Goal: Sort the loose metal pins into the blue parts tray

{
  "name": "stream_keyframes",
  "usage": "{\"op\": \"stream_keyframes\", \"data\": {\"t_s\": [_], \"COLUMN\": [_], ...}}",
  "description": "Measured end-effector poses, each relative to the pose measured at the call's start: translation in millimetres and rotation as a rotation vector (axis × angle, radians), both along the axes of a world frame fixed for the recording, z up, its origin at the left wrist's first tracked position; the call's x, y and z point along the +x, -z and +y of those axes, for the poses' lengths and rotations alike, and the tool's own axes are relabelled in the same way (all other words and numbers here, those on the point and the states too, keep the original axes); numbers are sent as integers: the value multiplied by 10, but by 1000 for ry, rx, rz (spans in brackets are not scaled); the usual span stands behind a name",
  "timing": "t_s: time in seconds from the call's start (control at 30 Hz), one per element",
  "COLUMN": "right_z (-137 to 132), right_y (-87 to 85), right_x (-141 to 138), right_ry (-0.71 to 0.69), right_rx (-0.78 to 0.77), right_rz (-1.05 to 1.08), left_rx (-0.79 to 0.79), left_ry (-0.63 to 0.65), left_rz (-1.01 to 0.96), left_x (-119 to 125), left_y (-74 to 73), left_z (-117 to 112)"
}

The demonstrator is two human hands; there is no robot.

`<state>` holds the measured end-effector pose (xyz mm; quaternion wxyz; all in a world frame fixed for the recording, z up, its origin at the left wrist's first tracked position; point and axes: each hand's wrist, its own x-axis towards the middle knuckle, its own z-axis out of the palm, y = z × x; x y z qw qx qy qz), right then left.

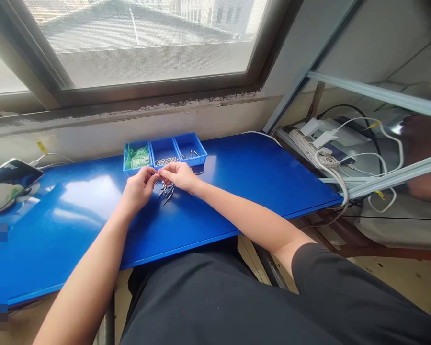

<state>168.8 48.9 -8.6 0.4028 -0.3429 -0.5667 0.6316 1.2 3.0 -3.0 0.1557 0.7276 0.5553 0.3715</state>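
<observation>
My left hand (138, 188) and my right hand (179, 175) meet over the blue table (258, 177), fingertips pinched together on a tiny part I cannot make out. Just below them lies a loose pile of small metal pins (167, 191). Right behind the hands stand three small blue trays: the left tray (126, 163) holds green pieces, the middle tray (165, 145) holds a row of small metal parts, and the right tray (201, 148) holds a few pins.
A phone (9, 184) leans at the table's left end. To the right, past a metal frame bar (391, 178), a power strip (307, 143) with white chargers and cables lies on a lower shelf. A window runs along the back wall.
</observation>
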Motion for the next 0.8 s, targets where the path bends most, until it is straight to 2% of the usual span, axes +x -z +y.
{"op": "stream_keyframes", "data": {"t_s": [0.2, 0.5, 0.8], "right_z": [-32, -31, -36], "right_y": [-22, -47, -16], "right_x": [-8, 8, -8], "right_ry": [-3, 37, 26], "right_rx": [3, -19, 68], "right_rz": [1, 15, -47], "left_rx": [-9, 0, -9], "left_ry": [-15, -16, -15], "left_rz": [66, 1, 46], "left_x": [-24, 19, -31], "left_y": [-2, -17, 4], "left_z": [9, -23, 7]}}
